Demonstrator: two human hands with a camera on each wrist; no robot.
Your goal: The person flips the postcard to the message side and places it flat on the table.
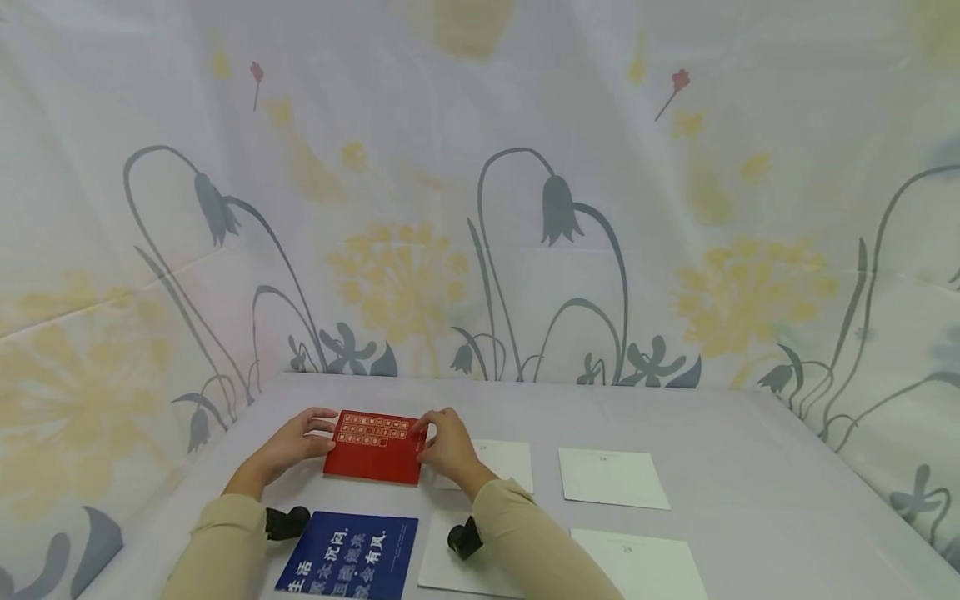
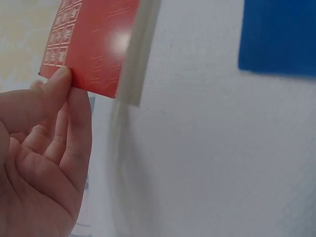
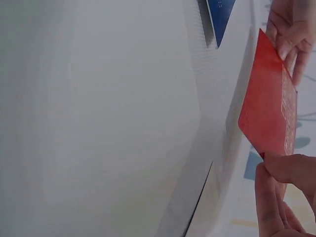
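A red card [image 1: 371, 465] with rows of small boxed characters is held by both hands at the back left of the table. My left hand [image 1: 291, 446] pinches its left edge; in the left wrist view the thumb lies on the printed face, with the fingers behind. The opposite edge is pinched between thumb and fingers of my right hand [image 1: 453, 454]. Seen from the right wrist, the red card [image 3: 269, 98] is tilted and appears raised off the table. Nearer than it lies a blue card [image 1: 352, 554] with white and pale characters.
Several white cards lie to the right: one white card [image 1: 506, 463] partly behind the right hand, another [image 1: 611, 477] at the back, one [image 1: 637, 562] in front. Another white card [image 1: 442, 567] lies partly under the right forearm. A flower-printed curtain [image 1: 420, 192] hangs behind the white table [image 1: 765, 500].
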